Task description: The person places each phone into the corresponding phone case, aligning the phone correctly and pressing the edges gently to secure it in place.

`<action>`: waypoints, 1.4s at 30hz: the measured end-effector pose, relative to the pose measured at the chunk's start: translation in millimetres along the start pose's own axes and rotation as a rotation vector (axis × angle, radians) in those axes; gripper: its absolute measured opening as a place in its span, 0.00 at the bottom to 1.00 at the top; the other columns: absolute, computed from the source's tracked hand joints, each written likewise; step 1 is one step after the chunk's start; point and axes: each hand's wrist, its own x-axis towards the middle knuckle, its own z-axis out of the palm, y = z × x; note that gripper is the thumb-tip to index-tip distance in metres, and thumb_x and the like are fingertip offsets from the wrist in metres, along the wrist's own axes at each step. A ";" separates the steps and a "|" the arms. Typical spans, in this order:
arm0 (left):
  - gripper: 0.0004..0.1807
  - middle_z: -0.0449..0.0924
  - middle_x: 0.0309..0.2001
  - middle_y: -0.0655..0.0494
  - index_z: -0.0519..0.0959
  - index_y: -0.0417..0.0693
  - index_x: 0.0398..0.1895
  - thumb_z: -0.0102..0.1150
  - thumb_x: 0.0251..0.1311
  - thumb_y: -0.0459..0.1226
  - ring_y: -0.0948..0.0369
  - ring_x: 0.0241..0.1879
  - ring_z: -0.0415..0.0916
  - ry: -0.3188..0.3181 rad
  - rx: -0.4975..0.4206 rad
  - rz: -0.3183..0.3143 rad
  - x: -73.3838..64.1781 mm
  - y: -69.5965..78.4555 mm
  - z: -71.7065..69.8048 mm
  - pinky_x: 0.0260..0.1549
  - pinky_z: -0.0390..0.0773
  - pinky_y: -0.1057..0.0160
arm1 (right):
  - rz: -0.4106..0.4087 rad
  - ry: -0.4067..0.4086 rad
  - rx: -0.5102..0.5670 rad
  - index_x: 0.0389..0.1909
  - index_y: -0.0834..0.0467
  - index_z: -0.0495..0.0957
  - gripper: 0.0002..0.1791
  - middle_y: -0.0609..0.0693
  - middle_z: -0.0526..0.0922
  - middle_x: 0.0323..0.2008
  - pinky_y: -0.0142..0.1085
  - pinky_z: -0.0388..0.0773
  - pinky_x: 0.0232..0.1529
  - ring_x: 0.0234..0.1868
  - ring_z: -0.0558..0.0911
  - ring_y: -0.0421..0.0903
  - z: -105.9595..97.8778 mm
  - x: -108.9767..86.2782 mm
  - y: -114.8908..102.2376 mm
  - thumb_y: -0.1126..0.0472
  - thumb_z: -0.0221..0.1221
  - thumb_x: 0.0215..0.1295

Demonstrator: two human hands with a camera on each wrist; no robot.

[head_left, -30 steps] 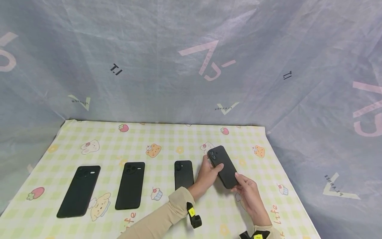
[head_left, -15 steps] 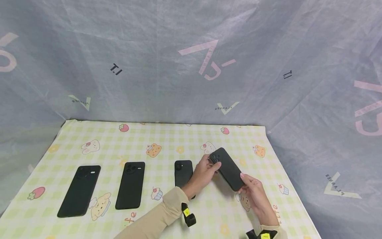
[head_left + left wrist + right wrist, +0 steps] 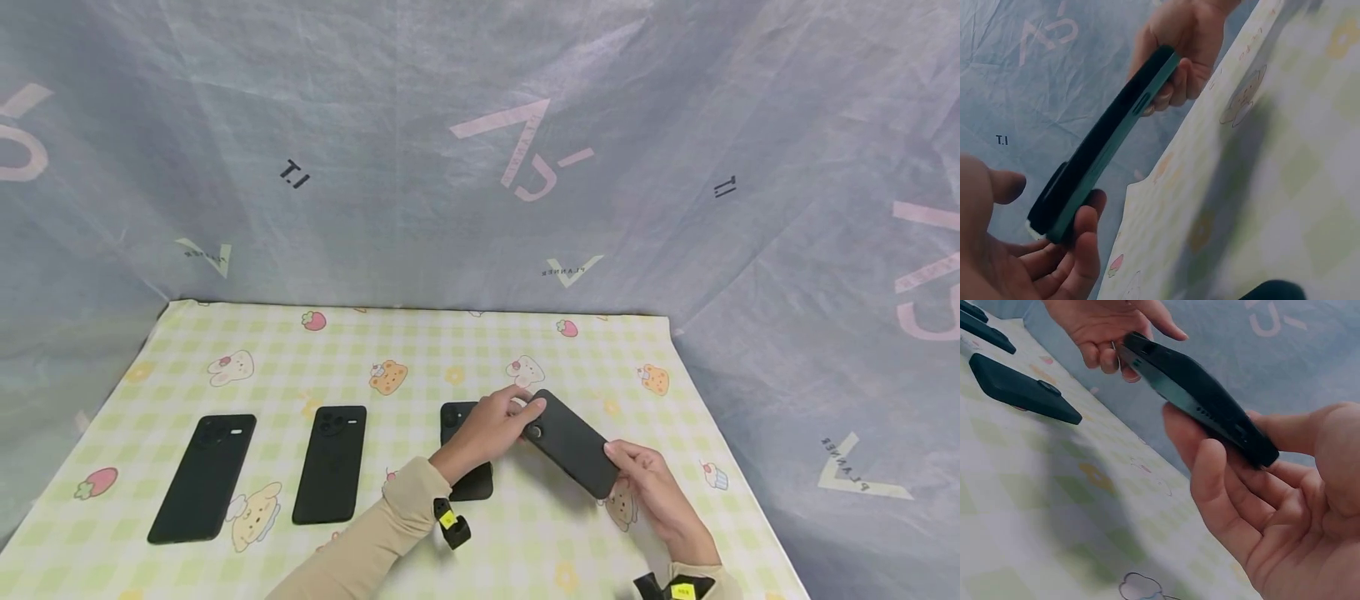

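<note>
A black smartphone [image 3: 572,446] is raised over the tabletop, tilted, its camera side up in the head view. My left hand [image 3: 491,427] holds its camera end; in the left wrist view the fingers curl under that end while the thumb [image 3: 1007,186] stands apart from it. At the other end my right hand [image 3: 660,493] grips the phone between thumb and fingers, as the right wrist view shows its thumb [image 3: 1285,431] on the back and fingers beneath. Another black smartphone [image 3: 472,485] lies on the cloth, partly hidden by my left hand and wrist.
Two more black smartphones lie flat to the left, one in the middle-left [image 3: 328,467] and one farther left [image 3: 202,479]. A green checked tablecloth [image 3: 420,342] with cartoon prints covers the table. Behind it hangs a grey-blue sheet [image 3: 420,208].
The held smartphone has turned toward lying sideways and come slightly nearer. My left hand has shifted left with its end, my right hand a little right and down. The phones on the table stay put.
</note>
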 end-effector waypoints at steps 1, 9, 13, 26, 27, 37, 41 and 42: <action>0.28 0.91 0.44 0.54 0.79 0.48 0.63 0.51 0.81 0.60 0.54 0.37 0.88 -0.004 0.005 -0.001 -0.2 -0.1 -1.2 0.42 0.80 0.54 | -0.006 -0.029 0.003 0.46 0.57 0.89 0.18 0.44 0.90 0.34 0.33 0.85 0.36 0.32 0.89 0.40 -1.5 -0.1 -0.1 0.62 0.49 0.88; 0.27 0.87 0.27 0.61 0.83 0.49 0.57 0.50 0.81 0.61 0.50 0.27 0.87 -0.046 0.042 0.003 -3.5 -3.4 -1.5 0.31 0.78 0.60 | 0.001 -0.152 -0.047 0.46 0.62 0.86 0.18 0.45 0.87 0.34 0.35 0.85 0.44 0.35 0.89 0.41 -5.0 1.6 -3.6 0.62 0.47 0.88; 0.22 0.80 0.19 0.58 0.83 0.53 0.45 0.51 0.82 0.59 0.47 0.25 0.86 -0.056 0.063 0.029 -4.9 -6.2 1.4 0.27 0.77 0.62 | 0.005 -0.180 -0.073 0.47 0.63 0.86 0.18 0.45 0.87 0.35 0.36 0.85 0.47 0.38 0.89 0.41 -5.8 3.1 -4.2 0.62 0.47 0.88; 0.21 0.66 0.14 0.62 0.82 0.51 0.40 0.50 0.84 0.55 0.51 0.17 0.80 0.001 0.131 0.062 -3.0 -7.0 5.2 0.24 0.69 0.65 | 0.004 -0.182 -0.117 0.49 0.67 0.85 0.18 0.45 0.86 0.35 0.39 0.86 0.47 0.36 0.89 0.43 -6.7 4.7 -7.9 0.62 0.48 0.88; 0.21 0.66 0.14 0.62 0.83 0.51 0.42 0.50 0.84 0.55 0.53 0.16 0.78 0.004 0.139 0.062 -2.8 -6.8 5.5 0.24 0.69 0.65 | 0.000 -0.184 -0.120 0.49 0.67 0.85 0.18 0.45 0.86 0.36 0.39 0.86 0.47 0.36 0.89 0.43 -6.4 4.6 -8.2 0.62 0.48 0.88; 0.22 0.77 0.22 0.60 0.85 0.48 0.59 0.50 0.84 0.53 0.55 0.19 0.80 0.003 0.130 0.067 -3.4 -7.2 5.7 0.31 0.77 0.62 | 0.005 -0.189 -0.121 0.49 0.66 0.86 0.18 0.45 0.87 0.37 0.38 0.86 0.46 0.38 0.89 0.42 -4.3 4.1 -10.6 0.62 0.48 0.88; 0.21 0.76 0.22 0.60 0.86 0.49 0.58 0.50 0.84 0.52 0.54 0.19 0.81 0.007 0.123 0.082 -2.7 -8.8 5.7 0.30 0.77 0.62 | 0.021 -0.177 -0.134 0.50 0.66 0.86 0.18 0.45 0.88 0.37 0.39 0.86 0.47 0.38 0.90 0.43 -4.6 4.1 -9.4 0.61 0.49 0.88; 0.21 0.76 0.21 0.60 0.86 0.49 0.57 0.51 0.84 0.52 0.55 0.19 0.80 0.009 0.121 0.085 -2.6 -9.2 5.8 0.30 0.77 0.63 | 0.029 -0.172 -0.136 0.49 0.66 0.86 0.18 0.45 0.87 0.36 0.39 0.86 0.47 0.37 0.90 0.43 -4.6 4.0 -9.2 0.61 0.49 0.88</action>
